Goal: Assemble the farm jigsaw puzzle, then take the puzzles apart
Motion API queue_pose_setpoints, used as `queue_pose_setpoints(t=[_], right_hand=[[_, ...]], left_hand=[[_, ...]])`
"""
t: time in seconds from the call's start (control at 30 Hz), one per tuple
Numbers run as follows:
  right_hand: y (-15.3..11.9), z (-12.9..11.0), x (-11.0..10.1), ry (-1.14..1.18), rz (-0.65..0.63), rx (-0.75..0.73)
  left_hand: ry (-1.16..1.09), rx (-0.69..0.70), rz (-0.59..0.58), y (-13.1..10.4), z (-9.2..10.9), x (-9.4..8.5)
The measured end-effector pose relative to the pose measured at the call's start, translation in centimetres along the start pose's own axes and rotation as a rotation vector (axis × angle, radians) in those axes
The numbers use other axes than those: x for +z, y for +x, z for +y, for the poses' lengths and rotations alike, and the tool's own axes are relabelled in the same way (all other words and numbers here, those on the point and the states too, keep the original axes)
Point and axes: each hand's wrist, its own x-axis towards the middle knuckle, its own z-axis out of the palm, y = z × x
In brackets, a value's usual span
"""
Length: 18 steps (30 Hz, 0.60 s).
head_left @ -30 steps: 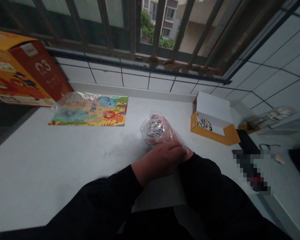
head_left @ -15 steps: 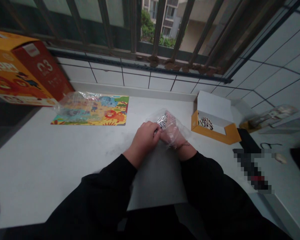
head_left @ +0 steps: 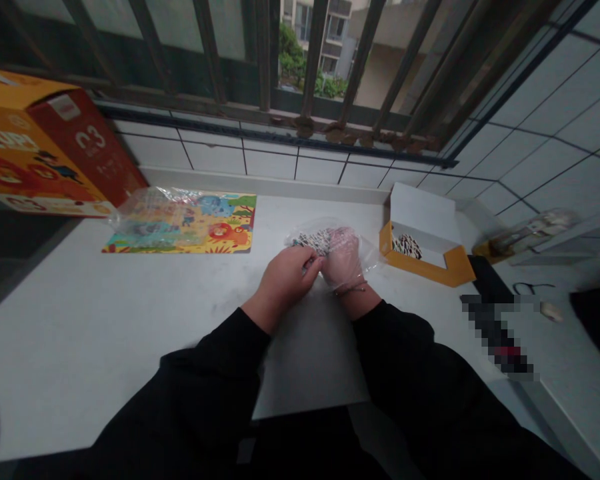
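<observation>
A clear plastic bag (head_left: 367,257) lies over the white surface between my hands, with black-and-white patterned pieces (head_left: 313,240) inside it. My left hand (head_left: 287,277) is closed on the near edge of the bag, thumb and fingers pinched together. Inside the bag, my right hand (head_left: 343,257) is curled beside the patterned pieces; the plastic covers it down to the wrist. Whether it grips some of the pieces is hard to make out. To the right, an open yellow box (head_left: 430,267) holds more patterned pieces (head_left: 407,247).
At the left stands a large orange and red box (head_left: 90,153). A colourful animal board (head_left: 230,230) lies beside it, partly under crumpled clear plastic (head_left: 155,213). Glasses (head_left: 533,288) and a dark object (head_left: 490,279) are at the right, below a barred window.
My right hand has curled up inside the bag and shifted slightly left. More of the patterned pieces now show between my hands. The view has shifted slightly.
</observation>
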Motion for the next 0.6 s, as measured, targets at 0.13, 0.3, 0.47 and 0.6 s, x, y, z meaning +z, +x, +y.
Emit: queue_pose_setpoints(t=[0.13,0.3,0.47,0.6], right_hand=[[0.4,-0.1,-0.2,0.01,-0.035,0.14],[-1.5,-1.1,-0.2,0.089,-0.036,0.057],[-7.1,-5.0,-4.9,0.152,-0.106,-0.261],[-10.0,-7.6,-10.1,0.232,-0.066,-0.727]], left_hand=[[-0.015,-0.037,-0.04,-0.1,-0.4,0.7],[0.024,-0.138,0.057,0.0,-1.7,0.8],[0.01,-0.196,0.129,0.2,-2.8,0.9],[0.006,-0.205,0.18,0.2,-3.1,0.2]])
